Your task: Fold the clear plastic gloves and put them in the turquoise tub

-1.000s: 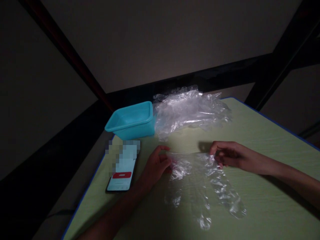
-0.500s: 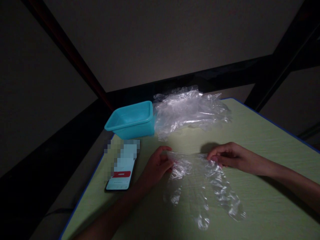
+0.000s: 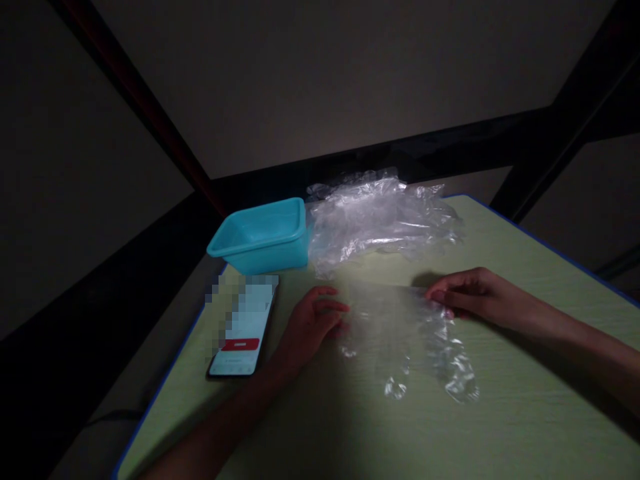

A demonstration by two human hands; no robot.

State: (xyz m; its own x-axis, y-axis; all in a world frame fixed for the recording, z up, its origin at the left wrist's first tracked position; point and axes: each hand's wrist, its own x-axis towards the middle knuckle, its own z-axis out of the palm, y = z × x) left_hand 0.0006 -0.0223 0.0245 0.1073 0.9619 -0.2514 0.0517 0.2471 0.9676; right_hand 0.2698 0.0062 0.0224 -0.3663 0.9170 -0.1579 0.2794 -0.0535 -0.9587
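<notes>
A clear disposable plastic glove point(image 3: 400, 333) lies spread over the table, its cuff edge away from me and its fingers towards me. My right hand point(image 3: 473, 293) pinches the right corner of the cuff between thumb and fingers. At the glove's left edge is my left hand point(image 3: 317, 320), its fingers apart and slightly curled; whether the fingertips touch the film is hard to make out. Behind the glove rests a crumpled heap of similar clear plastic gloves point(image 3: 380, 213).
A turquoise plastic basket point(image 3: 270, 257) stands at the back left, against the heap. In front of it a phone point(image 3: 245, 333) with a lit screen lies near the left edge of the pale green table point(image 3: 530, 267). Walls point(image 3: 350, 80) rise behind the table.
My left hand has let go of the cuff's left corner, its fingers now spread. The right hand has moved slightly away from me and rightwards, drawing the glove farther up the table.
</notes>
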